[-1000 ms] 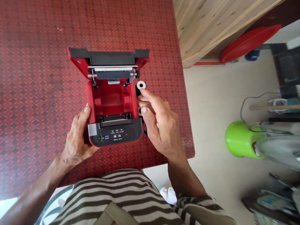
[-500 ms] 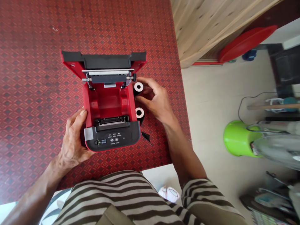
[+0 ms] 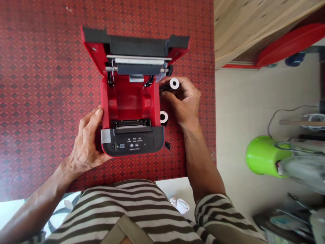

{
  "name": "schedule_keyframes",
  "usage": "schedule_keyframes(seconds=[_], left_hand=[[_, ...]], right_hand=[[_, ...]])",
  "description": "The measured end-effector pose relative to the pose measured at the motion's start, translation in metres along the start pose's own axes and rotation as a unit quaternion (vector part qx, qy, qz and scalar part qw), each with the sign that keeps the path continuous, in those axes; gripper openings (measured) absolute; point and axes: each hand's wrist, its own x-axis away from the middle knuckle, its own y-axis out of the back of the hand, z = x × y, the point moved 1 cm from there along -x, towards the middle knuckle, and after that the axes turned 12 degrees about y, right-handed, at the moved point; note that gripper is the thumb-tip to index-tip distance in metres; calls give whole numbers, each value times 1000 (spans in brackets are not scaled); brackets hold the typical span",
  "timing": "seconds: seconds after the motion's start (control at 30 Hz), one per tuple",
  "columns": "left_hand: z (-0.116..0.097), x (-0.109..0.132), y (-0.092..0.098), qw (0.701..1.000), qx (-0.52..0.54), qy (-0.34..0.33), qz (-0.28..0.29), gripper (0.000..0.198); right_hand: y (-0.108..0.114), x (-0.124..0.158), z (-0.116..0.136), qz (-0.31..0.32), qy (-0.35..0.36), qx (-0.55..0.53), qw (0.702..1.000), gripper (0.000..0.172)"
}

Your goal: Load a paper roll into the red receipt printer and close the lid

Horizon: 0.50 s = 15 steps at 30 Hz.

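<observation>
A red and black receipt printer [image 3: 132, 139] has its lid [image 3: 139, 45] raised, and its red paper bay [image 3: 129, 101] holds nothing. My left hand [image 3: 87, 142] grips the printer's left side, thumb on the side wall and fingers underneath. Right of the printer, my right hand [image 3: 186, 100] is closed around a paper roll [image 3: 174, 83] with a white end and a black outside. A second paper roll [image 3: 164, 117] rests close against the printer's right wall, partly hidden by it. A dark strip [image 3: 168, 146] sticks out by the front right corner.
The red patterned tabletop [image 3: 45, 84] lies under everything, its right edge near my right forearm. Beyond are wooden boards [image 3: 236, 27], a lime-green bucket [image 3: 261, 156] and a thin cable [image 3: 270, 118] on the pale floor.
The right hand has taken hold of the upper paper roll and shifted it slightly away from the printer. My view has moved, so the printer appears farther right, with its lid higher.
</observation>
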Motion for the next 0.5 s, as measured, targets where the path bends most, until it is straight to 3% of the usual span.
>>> schedule_keyframes(seconds=[0.17, 0.37, 0.5], left_hand=[[-5, 0, 3, 1000, -19, 12, -2, 121], [-3, -1, 8, 999, 41, -7, -25, 125], [1, 2, 10, 997, 74, 1, -22, 115]], right_hand=[[1, 0, 9, 31, -28, 41, 998, 16], [4, 2, 8, 29, -27, 43, 998, 18], [12, 7, 32, 3, -47, -28, 998, 12]])
